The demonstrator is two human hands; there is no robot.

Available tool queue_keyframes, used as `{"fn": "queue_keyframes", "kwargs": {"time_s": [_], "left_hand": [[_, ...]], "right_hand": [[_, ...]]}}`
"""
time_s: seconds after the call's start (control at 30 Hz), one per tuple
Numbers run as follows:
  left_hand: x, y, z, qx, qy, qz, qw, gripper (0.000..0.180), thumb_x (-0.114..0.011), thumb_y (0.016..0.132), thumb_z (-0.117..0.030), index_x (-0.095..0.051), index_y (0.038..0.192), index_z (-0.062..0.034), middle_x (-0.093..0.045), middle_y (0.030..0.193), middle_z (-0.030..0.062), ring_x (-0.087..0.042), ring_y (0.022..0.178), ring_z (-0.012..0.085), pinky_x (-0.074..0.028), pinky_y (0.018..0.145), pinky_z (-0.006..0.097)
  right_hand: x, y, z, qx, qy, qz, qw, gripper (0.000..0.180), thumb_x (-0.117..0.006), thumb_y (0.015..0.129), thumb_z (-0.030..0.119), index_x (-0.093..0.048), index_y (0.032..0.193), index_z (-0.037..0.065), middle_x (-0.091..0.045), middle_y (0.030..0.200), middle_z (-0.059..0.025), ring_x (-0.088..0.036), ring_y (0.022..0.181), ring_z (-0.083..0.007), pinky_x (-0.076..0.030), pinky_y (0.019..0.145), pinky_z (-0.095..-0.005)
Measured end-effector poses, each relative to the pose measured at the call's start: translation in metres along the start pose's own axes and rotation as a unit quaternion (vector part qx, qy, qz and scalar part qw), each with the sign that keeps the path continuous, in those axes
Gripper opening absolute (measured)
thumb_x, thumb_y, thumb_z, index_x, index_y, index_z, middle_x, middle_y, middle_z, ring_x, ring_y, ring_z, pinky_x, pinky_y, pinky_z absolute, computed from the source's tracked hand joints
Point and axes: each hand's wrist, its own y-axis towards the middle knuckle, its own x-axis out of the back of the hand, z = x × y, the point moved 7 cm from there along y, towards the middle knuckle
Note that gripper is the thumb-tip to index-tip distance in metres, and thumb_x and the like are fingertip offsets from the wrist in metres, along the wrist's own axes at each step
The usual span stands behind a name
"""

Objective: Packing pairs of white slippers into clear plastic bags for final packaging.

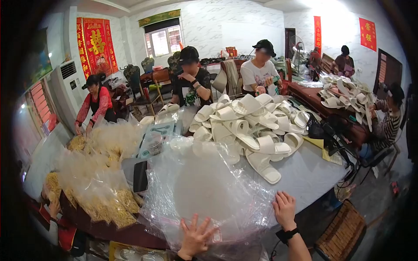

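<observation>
My left hand [194, 237] lies with fingers spread on the near edge of a big heap of clear plastic bags [204, 187]. My right hand [284, 210], with a black band on the wrist, rests flat at the heap's right edge on the grey table [305, 174]. Neither hand grips anything. Beyond the bags is a large pile of white slippers [250, 126]; one slipper [263, 167] lies apart at the front of the pile.
Bagged yellow goods [100, 191] fill the left side, next to a dark phone [140, 176]. Several people sit around the table. A second pile of slippers [344, 93] is on a table at far right. A wooden stool [342, 232] stands at lower right.
</observation>
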Motion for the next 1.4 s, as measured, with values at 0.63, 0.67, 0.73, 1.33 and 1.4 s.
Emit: {"fn": "queue_keyframes", "kwargs": {"time_s": [0.63, 0.67, 0.73, 1.33, 1.4], "left_hand": [[-0.026, -0.062, -0.009, 0.048, 0.012, 0.026, 0.998, 0.066, -0.066, 0.089, -0.049, -0.048, 0.151, -0.0347, -0.029, 0.167, 0.0019, -0.021, 0.153, 0.0433, -0.007, 0.115, 0.075], [-0.028, -0.066, -0.013, 0.054, -0.013, 0.029, 0.998, 0.066, -0.066, 0.089, -0.048, -0.048, 0.151, -0.0353, -0.029, 0.167, 0.0018, -0.021, 0.153, 0.0429, -0.007, 0.115, 0.076], [-0.042, -0.077, -0.014, 0.058, 0.01, 0.022, 0.998, 0.067, -0.067, 0.089, -0.048, -0.047, 0.152, -0.0357, -0.03, 0.167, 0.0016, -0.021, 0.153, 0.0424, -0.006, 0.115, 0.076], [-0.029, -0.069, -0.017, 0.071, -0.064, 0.011, 0.995, 0.07, -0.06, 0.088, -0.06, -0.047, 0.152, -0.0357, -0.028, 0.167, -0.0004, -0.015, 0.155, 0.0399, 0.0, 0.116, 0.075], [-0.028, -0.07, -0.015, 0.074, -0.037, 0.009, 0.997, 0.069, -0.057, 0.089, -0.063, -0.048, 0.152, -0.0353, -0.028, 0.168, -0.0005, -0.015, 0.156, 0.0394, 0.0, 0.116, 0.075]], "right_hand": [[-0.083, 0.138, 0.04, 0.129, 0.224, 0.199, 0.945, 0.047, -0.075, 0.089, 0.028, -0.064, 0.133, 0.017, -0.038, 0.157, -0.0213, -0.043, 0.14, -0.0381, -0.034, 0.113, -0.0522], [-0.093, 0.14, 0.048, 0.164, 0.165, 0.197, 0.952, 0.046, -0.075, 0.089, 0.029, -0.065, 0.133, 0.019, -0.035, 0.159, -0.0207, -0.039, 0.143, -0.038, -0.032, 0.113, -0.0533], [-0.111, 0.153, 0.066, 0.183, 0.112, 0.205, 0.955, 0.045, -0.074, 0.089, 0.03, -0.065, 0.133, 0.022, -0.033, 0.16, -0.0206, -0.035, 0.145, -0.0377, -0.03, 0.113, -0.0558], [-0.074, 0.174, 0.099, 0.244, 0.039, 0.074, 0.966, 0.027, -0.065, 0.081, 0.006, -0.07, 0.107, 0.002, -0.056, 0.143, -0.0121, -0.053, 0.127, -0.0315, -0.04, 0.104, -0.0474], [-0.076, 0.172, 0.102, 0.257, 0.078, 0.104, 0.958, 0.03, -0.066, 0.08, 0.006, -0.07, 0.109, 0.001, -0.056, 0.142, -0.0135, -0.051, 0.129, -0.0334, -0.041, 0.105, -0.049]]}}
